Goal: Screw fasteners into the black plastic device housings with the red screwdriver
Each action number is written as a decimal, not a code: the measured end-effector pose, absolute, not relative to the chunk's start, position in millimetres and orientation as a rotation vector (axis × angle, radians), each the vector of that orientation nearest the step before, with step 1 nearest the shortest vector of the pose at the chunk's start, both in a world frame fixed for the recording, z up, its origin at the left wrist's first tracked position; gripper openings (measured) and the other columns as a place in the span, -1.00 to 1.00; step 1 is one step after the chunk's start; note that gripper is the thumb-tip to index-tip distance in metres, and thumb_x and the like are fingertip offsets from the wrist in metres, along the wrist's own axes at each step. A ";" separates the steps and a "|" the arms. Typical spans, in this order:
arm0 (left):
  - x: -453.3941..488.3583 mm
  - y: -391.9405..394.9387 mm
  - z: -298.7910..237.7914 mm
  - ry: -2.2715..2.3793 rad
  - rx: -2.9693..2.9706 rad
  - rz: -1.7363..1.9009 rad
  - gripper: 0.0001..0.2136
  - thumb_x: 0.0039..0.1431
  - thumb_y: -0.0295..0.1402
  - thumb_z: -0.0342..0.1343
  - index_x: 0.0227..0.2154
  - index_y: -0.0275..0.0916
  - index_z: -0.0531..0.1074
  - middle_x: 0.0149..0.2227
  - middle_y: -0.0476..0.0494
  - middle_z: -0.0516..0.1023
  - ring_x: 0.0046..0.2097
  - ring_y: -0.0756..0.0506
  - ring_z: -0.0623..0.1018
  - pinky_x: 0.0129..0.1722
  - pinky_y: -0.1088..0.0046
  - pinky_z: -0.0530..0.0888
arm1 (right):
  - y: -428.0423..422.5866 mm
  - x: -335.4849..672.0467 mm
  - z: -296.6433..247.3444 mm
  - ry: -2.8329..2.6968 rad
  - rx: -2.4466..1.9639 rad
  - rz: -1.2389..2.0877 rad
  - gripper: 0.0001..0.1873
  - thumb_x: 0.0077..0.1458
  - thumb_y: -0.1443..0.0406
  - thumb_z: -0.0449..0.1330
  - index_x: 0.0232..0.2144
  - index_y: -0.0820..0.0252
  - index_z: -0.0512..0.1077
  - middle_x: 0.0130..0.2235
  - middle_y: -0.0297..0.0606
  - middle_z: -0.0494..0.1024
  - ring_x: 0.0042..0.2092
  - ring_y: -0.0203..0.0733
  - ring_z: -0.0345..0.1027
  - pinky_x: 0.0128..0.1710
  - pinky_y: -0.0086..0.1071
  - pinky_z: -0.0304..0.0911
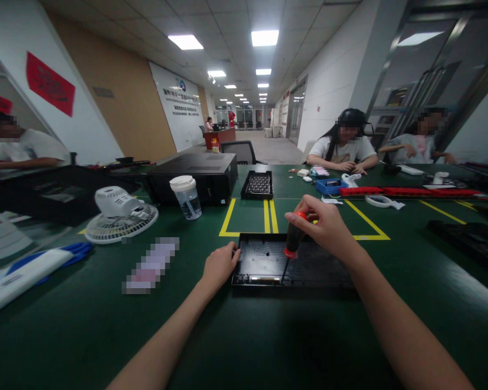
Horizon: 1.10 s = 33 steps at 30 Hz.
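A shallow black plastic casing (pixel 257 260) lies flat on the green table in front of me. My left hand (pixel 220 265) grips the casing's left edge, fingers curled over its rim. Held upright in my right hand (pixel 323 225) is a screwdriver (pixel 294 238) with a dark handle and red ends. Its thin shaft points down into the casing, and the tip sits near the front edge, beside a small pale strip (pixel 265 279). Whether the tip sits on a screw is too small to tell. My right forearm covers the casing's right part.
Beyond the casing are yellow tape lines (pixel 270 216) and a black tray of small parts (pixel 257 185). To the left stand a lidded cup (pixel 186 197), a white fan (pixel 122 214) and a large black box (pixel 195 176). A blue bin (pixel 331 187) lies far right; people sit across the table.
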State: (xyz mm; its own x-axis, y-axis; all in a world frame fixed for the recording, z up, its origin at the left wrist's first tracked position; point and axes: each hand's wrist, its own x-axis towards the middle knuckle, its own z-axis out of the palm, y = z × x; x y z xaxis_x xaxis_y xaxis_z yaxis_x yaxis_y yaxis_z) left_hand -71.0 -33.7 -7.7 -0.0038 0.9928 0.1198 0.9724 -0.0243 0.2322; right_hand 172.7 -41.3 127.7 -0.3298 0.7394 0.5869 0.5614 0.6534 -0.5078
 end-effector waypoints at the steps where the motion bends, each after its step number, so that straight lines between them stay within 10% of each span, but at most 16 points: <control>1: -71.0 -33.6 -7.9 2.137 2.160 0.388 -0.74 0.19 -0.15 -0.18 -0.27 -0.15 0.33 -0.35 -0.10 0.52 -0.32 -0.08 0.51 -0.38 0.47 0.34 | -41.2 172.6 127.5 -2.029 -1.012 0.253 -0.73 0.03 0.16 0.12 -0.55 0.21 0.20 -0.47 -0.32 0.38 -0.47 -0.34 0.23 -0.50 -0.45 0.12; 33: -71.9 -34.2 -7.6 2.117 2.176 0.395 -0.73 0.19 -0.15 -0.19 -0.27 -0.15 0.33 -0.36 -0.10 0.51 -0.32 -0.07 0.50 -0.38 0.49 0.33 | -42.6 160.9 122.3 -2.053 -0.866 0.389 -0.79 0.09 0.30 -0.01 -0.57 0.22 0.18 -0.57 -0.42 0.18 -0.51 -0.37 0.06 -0.50 -0.46 -0.02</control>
State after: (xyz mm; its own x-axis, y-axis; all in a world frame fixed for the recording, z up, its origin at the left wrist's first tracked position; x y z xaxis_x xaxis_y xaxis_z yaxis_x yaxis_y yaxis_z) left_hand -71.9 -34.2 -7.6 0.0121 0.9917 0.1278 0.9710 -0.0422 0.2353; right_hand 160.9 -42.6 122.3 -0.3970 0.7015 0.5919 0.4365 0.7116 -0.5506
